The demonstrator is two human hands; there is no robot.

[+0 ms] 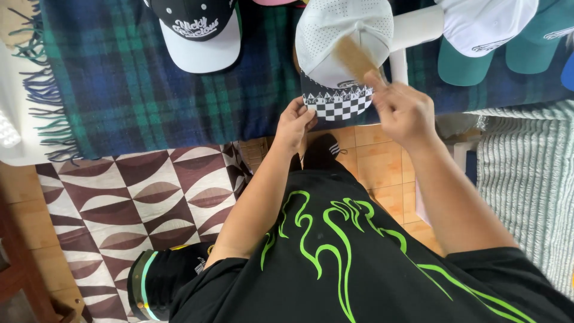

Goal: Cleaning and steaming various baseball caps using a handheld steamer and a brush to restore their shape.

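A white perforated cap [341, 30] with a black-and-white checkered brim [342, 104] lies on a blue-green plaid blanket [149, 90]. My left hand [295, 124] pinches the brim's left edge. My right hand [402, 107] holds a tan wooden brush [354, 58], blurred, over the cap's front panel just above the brim.
A black cap with a white brim [200, 36] lies to the left. A white cap [487, 24] and teal caps [466, 66] lie at the right. A white ribbed cloth [526, 173] hangs at the right. A brown patterned mat [143, 197] covers the tiled floor.
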